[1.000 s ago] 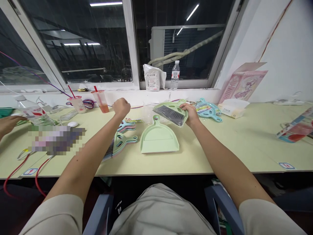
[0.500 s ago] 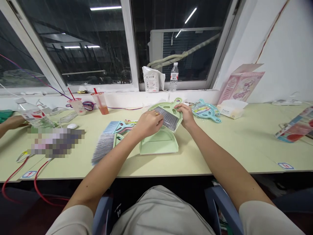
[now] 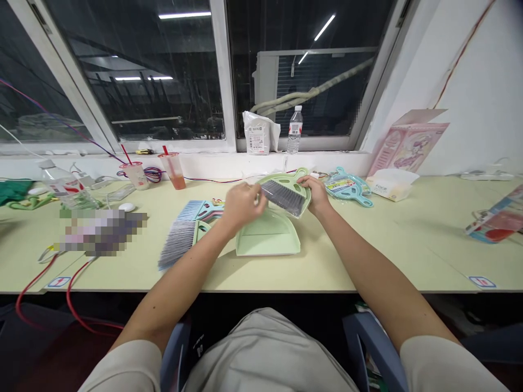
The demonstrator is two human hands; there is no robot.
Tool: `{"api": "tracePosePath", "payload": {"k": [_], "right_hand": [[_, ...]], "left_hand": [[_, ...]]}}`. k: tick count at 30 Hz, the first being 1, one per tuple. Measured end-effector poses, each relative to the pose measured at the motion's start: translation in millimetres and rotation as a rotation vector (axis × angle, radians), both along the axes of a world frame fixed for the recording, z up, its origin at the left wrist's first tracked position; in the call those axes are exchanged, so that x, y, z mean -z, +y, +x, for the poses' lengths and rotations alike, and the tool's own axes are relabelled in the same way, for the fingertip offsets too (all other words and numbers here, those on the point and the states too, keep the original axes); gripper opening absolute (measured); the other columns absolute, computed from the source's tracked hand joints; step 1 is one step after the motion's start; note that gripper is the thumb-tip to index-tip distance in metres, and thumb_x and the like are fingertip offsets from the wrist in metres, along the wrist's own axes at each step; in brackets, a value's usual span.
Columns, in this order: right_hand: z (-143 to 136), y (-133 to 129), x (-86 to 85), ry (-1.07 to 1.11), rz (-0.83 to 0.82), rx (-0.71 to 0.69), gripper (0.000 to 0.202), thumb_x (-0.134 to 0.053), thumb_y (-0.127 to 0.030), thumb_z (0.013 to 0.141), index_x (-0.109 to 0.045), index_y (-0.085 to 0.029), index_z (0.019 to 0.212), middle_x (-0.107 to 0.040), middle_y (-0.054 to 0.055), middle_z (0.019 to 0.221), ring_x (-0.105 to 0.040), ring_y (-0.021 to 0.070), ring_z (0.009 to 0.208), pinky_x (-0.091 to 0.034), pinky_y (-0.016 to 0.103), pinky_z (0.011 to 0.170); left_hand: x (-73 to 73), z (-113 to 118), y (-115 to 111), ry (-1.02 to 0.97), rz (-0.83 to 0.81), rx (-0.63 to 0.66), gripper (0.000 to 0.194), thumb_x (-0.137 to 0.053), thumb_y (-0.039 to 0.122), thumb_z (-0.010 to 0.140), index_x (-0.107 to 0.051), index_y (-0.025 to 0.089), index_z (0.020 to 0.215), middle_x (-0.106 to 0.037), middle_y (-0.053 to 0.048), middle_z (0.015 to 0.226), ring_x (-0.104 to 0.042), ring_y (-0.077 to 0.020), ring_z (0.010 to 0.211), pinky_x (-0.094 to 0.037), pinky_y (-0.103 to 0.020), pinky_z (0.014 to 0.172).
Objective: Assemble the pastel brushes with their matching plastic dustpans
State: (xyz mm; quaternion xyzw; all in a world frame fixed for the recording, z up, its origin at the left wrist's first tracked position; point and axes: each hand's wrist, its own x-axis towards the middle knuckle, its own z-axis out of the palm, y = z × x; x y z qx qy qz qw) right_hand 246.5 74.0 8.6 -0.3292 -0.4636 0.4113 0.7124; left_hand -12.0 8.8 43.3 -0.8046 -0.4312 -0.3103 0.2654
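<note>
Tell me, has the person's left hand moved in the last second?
Yes. The left hand has come right, away from the pink drink cup, over to the green brush above the green dustpan.

Green dustpan [image 3: 267,239] at 6 o'clock of the hands: smooth matt plastic; brush [image 3: 284,197] bristles grey, fine, synthetic; table [image 3: 368,256] smooth pale laminate; water bottle [image 3: 294,130] at 12 o'clock, clear glossy plastic.

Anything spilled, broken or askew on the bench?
Nothing spilled or broken. Both hands, left hand and right hand, hold a green brush above the green dustpan. Spare brushes lie loosely fanned at left.
</note>
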Motion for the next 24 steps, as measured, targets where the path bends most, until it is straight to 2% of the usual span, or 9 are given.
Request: {"api": "tracePosePath", "payload": {"k": [3, 6, 9, 12, 15, 20, 24], "right_hand": [[1.9, 1.9, 1.3, 0.013, 0.009, 0.007, 0.015, -0.057, -0.016, 0.055, -0.070, -0.019, 0.064, -0.060, 0.001, 0.065, -0.051, 0.0154, 0.063, -0.036, 0.028, 0.057], [3.1, 2.7, 1.9, 0.019, 0.002, 0.004, 0.016, -0.057, -0.017, 0.055, -0.070, -0.019, 0.063, -0.060, 0.001, 0.064, -0.051, 0.0157, 0.063, -0.036, 0.028, 0.056], [3.1, 1.6, 1.0, 0.007, -0.001, 0.004, 0.016, -0.057, -0.016, 0.055, -0.070, -0.019, 0.063, -0.060, 0.001, 0.063, -0.052, 0.0162, 0.063, -0.036, 0.028, 0.056], [2.7, -0.6, -0.9, 0.001, -0.005, 0.008, 0.016, -0.056, -0.017, 0.056, -0.069, -0.019, 0.064, -0.060, 0.001, 0.064, -0.052, 0.0166, 0.064, -0.037, 0.028, 0.056], [2.6, -2.2, -2.4, 0.002, -0.014, 0.008, 0.016, -0.056, -0.017, 0.055, -0.069, -0.020, 0.064, -0.059, 0.001, 0.063, -0.051, 0.0165, 0.063, -0.037, 0.029, 0.055], [2.7, -1.3, -2.1, 0.002, -0.003, 0.007, 0.016, -0.056, -0.017, 0.055, -0.069, -0.020, 0.064, -0.058, 0.001, 0.063, -0.050, 0.0161, 0.062, -0.036, 0.029, 0.054], [3.3, 0.9, 0.2, 0.010, 0.010, 0.000, 0.016, -0.057, -0.016, 0.055, -0.070, -0.019, 0.064, -0.058, 0.001, 0.062, -0.050, 0.0157, 0.061, -0.035, 0.028, 0.054]], "left_hand": [[-7.9, -28.9, 25.8, -0.045, -0.109, -0.328, 0.038, -0.036, 0.026, 0.099, -0.072, 0.011, 0.101, -0.073, -0.019, 0.097, -0.063, -0.0315, 0.101, -0.044, -0.042, 0.086], [-1.9, -55.3, 53.4, 0.047, -0.413, -0.532, 0.046, -0.032, 0.026, 0.099, -0.071, 0.007, 0.113, -0.071, -0.024, 0.114, -0.059, -0.0365, 0.116, -0.041, -0.048, 0.095], [10.2, -66.6, 71.2, 0.149, -0.657, -0.553, 0.043, -0.041, 0.030, 0.094, -0.071, 0.015, 0.120, -0.070, -0.021, 0.123, -0.058, -0.0391, 0.121, -0.039, -0.052, 0.097], [17.9, -65.5, 78.7, 0.213, -0.822, -0.563, 0.049, -0.038, 0.037, 0.095, -0.067, 0.021, 0.130, -0.066, -0.020, 0.135, -0.053, -0.0391, 0.130, -0.037, -0.054, 0.102], [19.6, -63.3, 80.6, 0.187, -0.856, -0.600, 0.054, -0.033, 0.043, 0.097, -0.065, 0.021, 0.134, -0.063, -0.019, 0.140, -0.053, -0.0367, 0.133, -0.036, -0.052, 0.105], [15.4, -69.1, 75.1, 0.215, -0.909, -0.639, 0.056, -0.053, 0.041, 0.085, -0.063, 0.018, 0.135, -0.063, -0.020, 0.140, -0.058, -0.0361, 0.128, -0.042, -0.048, 0.103], [9.1, -77.5, 69.1, 0.257, -0.908, -0.596, 0.057, -0.057, 0.045, 0.084, -0.060, 0.021, 0.136, -0.063, -0.016, 0.140, -0.059, -0.0333, 0.126, -0.045, -0.043, 0.102]]}}
